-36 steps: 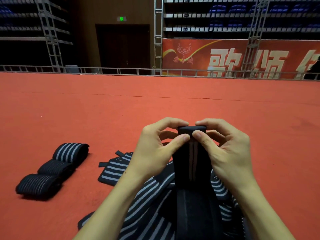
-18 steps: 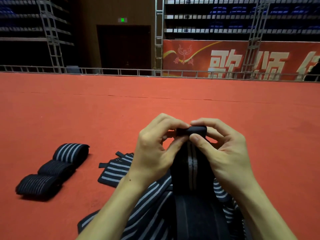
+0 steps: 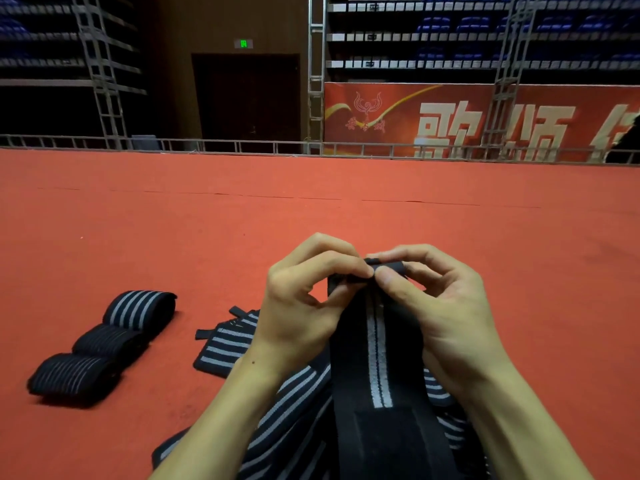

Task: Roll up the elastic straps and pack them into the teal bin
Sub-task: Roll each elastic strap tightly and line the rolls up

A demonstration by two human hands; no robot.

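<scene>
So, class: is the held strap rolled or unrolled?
Mostly unrolled: left hand and right hand pinch a small roll atop the strap; the rest lies flat.

The single head-worn wide-angle camera is looking forward and slightly down, sitting close above the left hand (image 3: 298, 306) and right hand (image 3: 446, 317) low in the centre. It is facing across the red floor (image 3: 311, 209) toward the far railing (image 3: 242, 145) and banner (image 3: 485, 119).

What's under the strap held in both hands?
Under the strap, pinched at its top by left hand and right hand, lies a pile of striped straps on the red floor. Strap and forearms cover most of it; count unclear.
</scene>
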